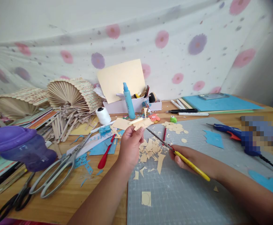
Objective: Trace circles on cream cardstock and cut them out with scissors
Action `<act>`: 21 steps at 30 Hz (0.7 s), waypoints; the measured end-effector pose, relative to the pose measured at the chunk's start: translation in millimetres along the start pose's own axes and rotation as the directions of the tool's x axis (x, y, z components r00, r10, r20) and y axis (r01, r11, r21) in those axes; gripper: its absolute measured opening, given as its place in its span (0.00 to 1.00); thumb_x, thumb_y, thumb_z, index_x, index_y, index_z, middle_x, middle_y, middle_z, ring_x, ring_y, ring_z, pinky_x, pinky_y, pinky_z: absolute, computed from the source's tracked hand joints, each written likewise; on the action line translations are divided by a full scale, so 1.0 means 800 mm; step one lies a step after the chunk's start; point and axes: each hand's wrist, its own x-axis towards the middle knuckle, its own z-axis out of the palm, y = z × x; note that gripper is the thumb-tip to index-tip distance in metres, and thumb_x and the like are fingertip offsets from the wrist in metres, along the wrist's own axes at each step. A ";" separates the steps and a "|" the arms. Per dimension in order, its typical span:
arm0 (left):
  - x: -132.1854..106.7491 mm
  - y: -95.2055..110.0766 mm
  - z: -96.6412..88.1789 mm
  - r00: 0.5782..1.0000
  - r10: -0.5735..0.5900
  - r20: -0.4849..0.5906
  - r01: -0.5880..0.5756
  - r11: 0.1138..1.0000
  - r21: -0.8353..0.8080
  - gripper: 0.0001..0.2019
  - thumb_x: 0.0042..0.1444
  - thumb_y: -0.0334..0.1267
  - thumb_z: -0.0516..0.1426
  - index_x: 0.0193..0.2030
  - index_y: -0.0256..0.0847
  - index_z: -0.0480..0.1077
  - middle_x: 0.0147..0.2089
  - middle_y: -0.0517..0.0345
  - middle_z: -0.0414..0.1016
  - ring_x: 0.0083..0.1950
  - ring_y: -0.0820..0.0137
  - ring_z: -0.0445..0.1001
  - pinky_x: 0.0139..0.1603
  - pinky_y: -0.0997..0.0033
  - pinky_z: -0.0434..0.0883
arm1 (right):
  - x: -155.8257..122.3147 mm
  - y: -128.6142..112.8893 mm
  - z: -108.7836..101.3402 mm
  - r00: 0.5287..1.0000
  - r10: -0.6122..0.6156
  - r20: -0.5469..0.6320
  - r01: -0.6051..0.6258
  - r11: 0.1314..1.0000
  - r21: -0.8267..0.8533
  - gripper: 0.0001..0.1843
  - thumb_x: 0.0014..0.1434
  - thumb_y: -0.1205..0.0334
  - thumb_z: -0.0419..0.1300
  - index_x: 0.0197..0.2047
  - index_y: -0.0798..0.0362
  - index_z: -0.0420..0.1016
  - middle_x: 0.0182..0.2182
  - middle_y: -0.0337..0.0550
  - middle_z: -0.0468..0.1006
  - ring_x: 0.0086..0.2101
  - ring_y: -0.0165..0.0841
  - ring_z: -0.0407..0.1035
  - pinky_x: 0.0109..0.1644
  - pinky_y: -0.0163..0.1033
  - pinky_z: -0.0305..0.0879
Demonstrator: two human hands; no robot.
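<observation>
My left hand [132,144] is closed, pinching a cream paper piece [143,124] between thumb and fingers; faint circle outlines show on it. My right hand [185,156] grips yellow-handled scissors [190,164], seen edge-on. Their metal blades point toward the paper, with the tips close to its lower right edge; whether they touch it I cannot tell. Beneath the hands lies a heap of cream paper scraps [151,148] on the grey cutting mat [173,197]. Several cut paper discs [175,127] are piled behind it. A square scrap with a circle outline [146,198] rests near the front.
Large metal scissors [63,162], black-handled scissors [17,197], a purple cup [21,147] and a red-handled tool [106,153] lie left. A blue glue gun [232,132] sits right. Behind are a blue bottle [129,101], a thread spool [103,116] and folded stick fans [70,93].
</observation>
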 end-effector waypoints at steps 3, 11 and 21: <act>-0.003 -0.005 0.003 1.000 -0.007 0.027 0.007 1.000 0.022 0.14 0.40 0.38 0.62 0.21 0.38 0.58 0.19 0.68 0.60 0.22 0.80 0.59 0.24 0.79 0.58 | 0.001 -0.001 0.002 1.000 -0.028 0.010 0.028 0.999 0.026 0.17 0.58 0.47 0.43 0.32 0.52 0.57 0.26 0.36 0.59 0.27 0.29 0.54 0.31 0.33 0.57; -0.010 -0.012 0.006 0.998 -0.016 0.063 0.009 0.994 0.109 0.12 0.40 0.38 0.62 0.22 0.38 0.62 0.18 0.67 0.61 0.22 0.79 0.59 0.27 0.78 0.58 | 0.003 -0.008 0.005 0.994 -0.068 -0.090 0.075 0.994 0.085 0.17 0.59 0.48 0.44 0.31 0.52 0.60 0.26 0.38 0.62 0.28 0.30 0.59 0.32 0.34 0.60; -0.013 -0.011 0.004 0.987 0.055 0.149 -0.067 0.995 0.072 0.09 0.46 0.37 0.59 0.23 0.38 0.62 0.21 0.66 0.63 0.25 0.78 0.59 0.30 0.78 0.59 | 0.018 -0.013 0.031 0.978 -0.047 -0.203 0.083 0.981 0.173 0.15 0.57 0.48 0.47 0.32 0.52 0.60 0.25 0.37 0.62 0.26 0.28 0.56 0.29 0.33 0.57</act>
